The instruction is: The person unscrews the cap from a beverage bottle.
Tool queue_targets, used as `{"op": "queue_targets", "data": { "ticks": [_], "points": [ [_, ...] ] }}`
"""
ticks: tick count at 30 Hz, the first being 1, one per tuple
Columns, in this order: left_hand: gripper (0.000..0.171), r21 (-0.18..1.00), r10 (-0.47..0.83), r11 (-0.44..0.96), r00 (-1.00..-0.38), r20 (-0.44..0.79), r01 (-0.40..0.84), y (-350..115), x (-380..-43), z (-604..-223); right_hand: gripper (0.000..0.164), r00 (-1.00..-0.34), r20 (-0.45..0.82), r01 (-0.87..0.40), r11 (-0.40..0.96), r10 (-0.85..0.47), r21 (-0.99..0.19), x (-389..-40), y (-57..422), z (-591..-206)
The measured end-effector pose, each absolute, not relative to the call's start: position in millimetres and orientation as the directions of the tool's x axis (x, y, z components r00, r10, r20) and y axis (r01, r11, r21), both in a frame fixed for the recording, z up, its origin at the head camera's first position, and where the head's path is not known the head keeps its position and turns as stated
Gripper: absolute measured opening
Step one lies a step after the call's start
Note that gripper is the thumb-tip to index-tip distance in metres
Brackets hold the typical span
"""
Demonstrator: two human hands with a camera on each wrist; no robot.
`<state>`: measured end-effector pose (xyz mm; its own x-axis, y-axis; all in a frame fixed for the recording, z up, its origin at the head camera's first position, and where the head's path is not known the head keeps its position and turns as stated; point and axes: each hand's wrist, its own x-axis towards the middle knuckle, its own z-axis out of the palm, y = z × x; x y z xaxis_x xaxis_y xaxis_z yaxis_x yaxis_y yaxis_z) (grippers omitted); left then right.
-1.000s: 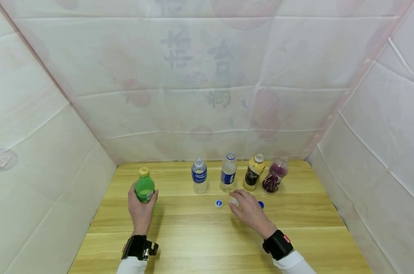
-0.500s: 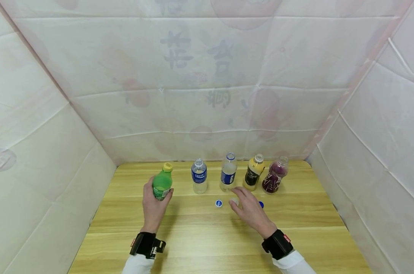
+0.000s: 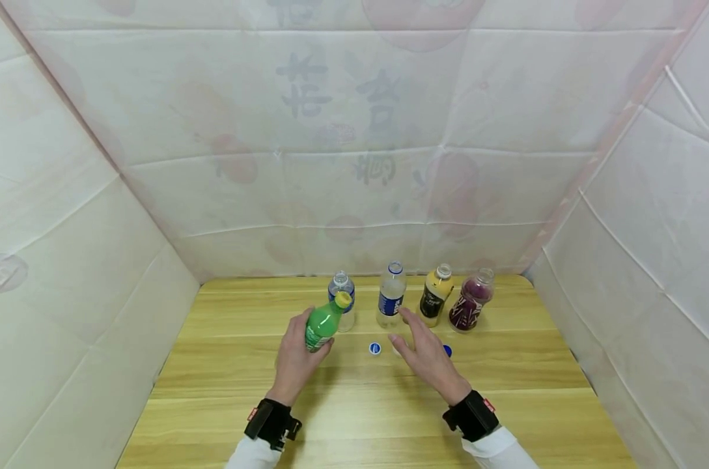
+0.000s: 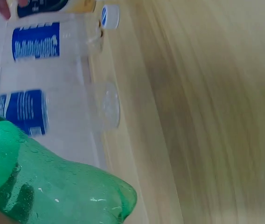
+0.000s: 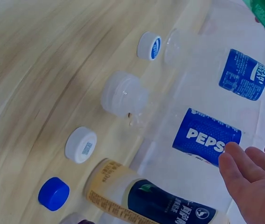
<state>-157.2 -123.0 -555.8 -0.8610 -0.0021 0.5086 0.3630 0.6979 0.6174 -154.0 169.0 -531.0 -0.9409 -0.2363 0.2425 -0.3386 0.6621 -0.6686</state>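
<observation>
My left hand grips a green bottle with a yellow cap. It leans to the right and overlaps a clear bottle with a blue label in the head view. Up close in the left wrist view, the green bottle has droplets on it. My right hand has its fingers spread, holding nothing, in front of the Pepsi bottle. Near its thumb lies a translucent cap, partly hidden in the head view. A white cap with a blue top sits to the left.
Further right stand a yellow bottle with a black label and a bottle of purple drink, both without caps. A white cap and a blue cap lie on the wooden table. Fabric walls enclose the table.
My left hand has carried the green bottle rightward, tilting it from upright toward the right. My right hand has drawn its fingers away from the translucent cap and spread them.
</observation>
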Motion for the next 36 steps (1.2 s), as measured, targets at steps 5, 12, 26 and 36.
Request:
{"op": "queue_targets", "data": {
  "ticks": [5,12,26,36],
  "points": [
    [0.085,0.591,0.066,0.718,-0.882,0.467,0.367,-110.3,-154.0,-557.2,0.068,-0.947,0.239,-0.321,0.62,-0.214,-0.716,-154.8,166.4,-527.9],
    [0.085,0.55,0.141,0.743,-0.892,0.429,0.381,-97.4,-151.8,-558.0,0.058,-0.963,0.225,-0.269,0.578,-0.148,-0.77,-155.1,161.5,-521.1],
    [0.085,0.488,0.256,0.778,-0.91,0.327,0.395,-82.6,-147.0,-559.1,0.051,-0.968,0.226,-0.252,0.458,-0.111,-0.853,-158.5,150.4,-509.1],
    [0.084,0.486,0.281,0.77,-0.903,0.324,0.414,-78.8,-145.3,-560.3,0.043,-0.97,0.222,-0.239,0.496,-0.094,-0.835,-162.7,147.8,-512.6]
  ]
}}
